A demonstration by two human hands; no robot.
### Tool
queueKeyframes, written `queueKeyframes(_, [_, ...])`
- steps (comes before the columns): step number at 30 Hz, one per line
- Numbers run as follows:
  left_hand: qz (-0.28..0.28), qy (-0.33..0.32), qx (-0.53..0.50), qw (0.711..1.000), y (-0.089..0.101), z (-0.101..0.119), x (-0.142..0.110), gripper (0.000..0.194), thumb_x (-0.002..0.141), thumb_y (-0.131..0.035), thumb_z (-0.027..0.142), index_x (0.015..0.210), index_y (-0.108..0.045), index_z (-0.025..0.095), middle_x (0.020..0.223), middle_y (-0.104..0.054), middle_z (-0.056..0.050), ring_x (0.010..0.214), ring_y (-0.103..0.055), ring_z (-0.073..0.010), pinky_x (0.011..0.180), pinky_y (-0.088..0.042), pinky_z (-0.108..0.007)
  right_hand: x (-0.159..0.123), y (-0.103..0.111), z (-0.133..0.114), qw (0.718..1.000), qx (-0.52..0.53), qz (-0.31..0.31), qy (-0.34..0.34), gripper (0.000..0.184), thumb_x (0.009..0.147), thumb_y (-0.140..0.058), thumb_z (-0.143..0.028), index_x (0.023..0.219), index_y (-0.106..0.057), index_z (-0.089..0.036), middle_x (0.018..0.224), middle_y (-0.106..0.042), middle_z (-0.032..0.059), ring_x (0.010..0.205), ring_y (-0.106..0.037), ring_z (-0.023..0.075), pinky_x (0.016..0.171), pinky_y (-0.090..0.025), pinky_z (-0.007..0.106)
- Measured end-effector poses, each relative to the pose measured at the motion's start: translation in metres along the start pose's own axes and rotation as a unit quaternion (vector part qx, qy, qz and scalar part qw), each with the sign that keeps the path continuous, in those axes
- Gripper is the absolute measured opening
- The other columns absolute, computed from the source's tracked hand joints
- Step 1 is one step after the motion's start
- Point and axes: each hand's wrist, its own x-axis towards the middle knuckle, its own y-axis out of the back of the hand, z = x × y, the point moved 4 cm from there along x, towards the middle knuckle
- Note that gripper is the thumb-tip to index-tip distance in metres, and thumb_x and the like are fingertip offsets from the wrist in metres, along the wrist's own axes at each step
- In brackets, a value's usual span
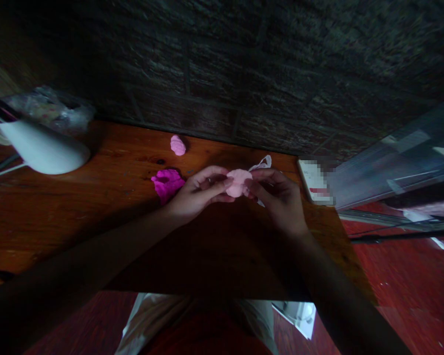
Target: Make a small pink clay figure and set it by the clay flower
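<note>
Between my two hands is a flattened, pale pink piece of modelling clay [239,181], held a little above the wooden table. My left hand [200,192] pinches its left edge with thumb and fingers. At the opposite edge, my right hand [281,195] presses it between thumb and fingertips. A whitish, crumpled strip [263,163] shows behind my right hand, partly hidden by it. Just left of my left hand lies a flat, ragged magenta piece of clay [167,185]. Farther back on the table sits a small pink lump of clay [178,145].
The wooden table [77,212] meets a dark brick-like wall [192,74] at the back. On the left stand a white, rounded device [48,148] and a clear plastic bag [62,108]. A pale, partly blurred-out object [313,182] lies at the right edge, near a glass panel [385,153].
</note>
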Motion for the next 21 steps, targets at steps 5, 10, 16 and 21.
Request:
queueKeyframes(5, [0.002,0.016,-0.008,1.000,0.000,-0.002,0.000,0.025,0.071,-0.094,0.022,0.087,-0.076,0.016,0.089,-0.076,-0.001,0.081,-0.074,-0.0143,0.071,-0.065,-0.025,0.000,0.001,0.001,1.000,0.007,0.007,-0.007,0.013,0.079,-0.082,-0.030,0.088,-0.075,-0.024,0.081,-0.073,0.0001,0.066,-0.065,0.0131,0.063,-0.058,0.031])
queueKeyframes(10, [-0.004,0.037,-0.021,0.999,-0.002,-0.004,0.001,0.028,0.067,-0.096,0.027,0.085,-0.079,0.015,0.089,-0.079,-0.003,0.081,-0.075,-0.0156,0.071,-0.064,-0.024,0.002,0.002,0.005,0.998,0.055,0.008,-0.038,0.011,0.073,-0.087,-0.027,0.082,-0.081,-0.026,0.076,-0.076,-0.0021,0.063,-0.065,0.0118,0.064,-0.058,0.030])
queueKeyframes(16, [0.001,0.035,-0.026,0.999,-0.002,-0.005,0.001,0.028,0.066,-0.096,0.024,0.086,-0.080,0.015,0.090,-0.080,-0.004,0.081,-0.076,-0.0166,0.070,-0.064,-0.025,0.004,0.003,0.011,0.995,0.081,0.004,-0.064,0.014,0.066,-0.092,-0.028,0.076,-0.083,-0.028,0.078,-0.078,-0.0020,0.070,-0.068,0.0132,0.068,-0.058,0.029])
queueKeyframes(21, [-0.002,0.037,-0.040,0.999,0.000,-0.005,0.002,0.028,0.065,-0.097,0.022,0.086,-0.079,0.014,0.087,-0.080,-0.003,0.079,-0.076,-0.0155,0.068,-0.065,-0.023,0.004,0.007,0.010,0.994,0.076,-0.012,-0.073,0.014,0.069,-0.092,-0.029,0.080,-0.084,-0.029,0.078,-0.078,-0.0025,0.069,-0.067,0.0128,0.069,-0.057,0.029])
